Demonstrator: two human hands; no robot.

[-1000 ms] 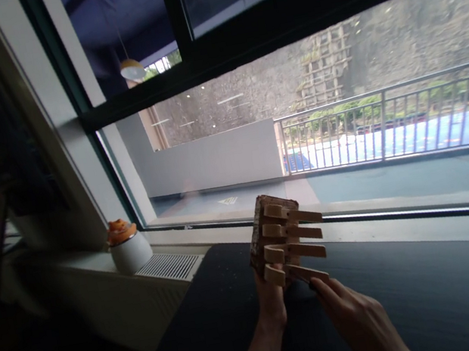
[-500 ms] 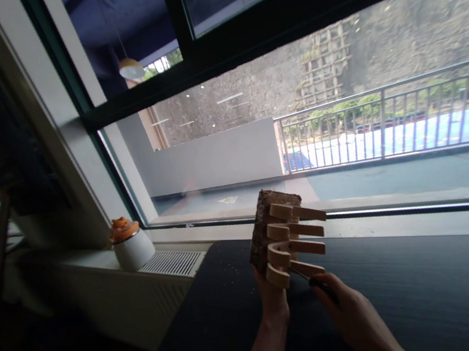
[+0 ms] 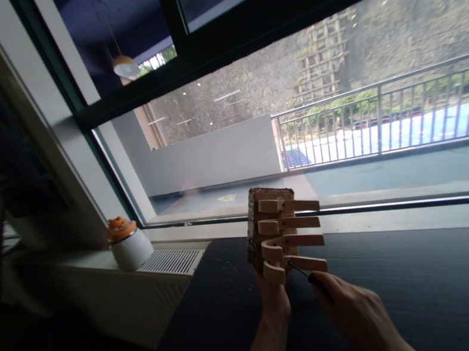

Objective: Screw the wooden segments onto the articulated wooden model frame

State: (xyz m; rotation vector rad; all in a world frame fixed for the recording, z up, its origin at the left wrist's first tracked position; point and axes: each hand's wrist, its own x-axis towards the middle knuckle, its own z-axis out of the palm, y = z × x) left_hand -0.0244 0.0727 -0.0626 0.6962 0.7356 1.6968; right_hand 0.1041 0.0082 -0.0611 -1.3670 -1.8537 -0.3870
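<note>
A brown bark-edged wooden board [image 3: 252,236] with several pale curved wooden hooks [image 3: 268,228] on its face is held up above the table. My left hand [image 3: 273,299] grips the board from below and behind; most of its fingers are hidden by it. In my right hand [image 3: 352,306] is a screwdriver [image 3: 314,280] with a dark handle and thin metal shaft. Its tip reaches the base of the lowest hook, though I cannot make out a screw there.
Under my hands lies a black table [image 3: 426,287] with a few crumbs near its left side. A white pot with an orange top [image 3: 130,245] stands on the sill beside a vent grille [image 3: 172,261]. A large window [image 3: 223,216] rises behind the table.
The board has turned slightly, so its face and hooks show more squarely, and shifted a little left. The screwdriver stays at the lowest hook. The view has moved slightly.
</note>
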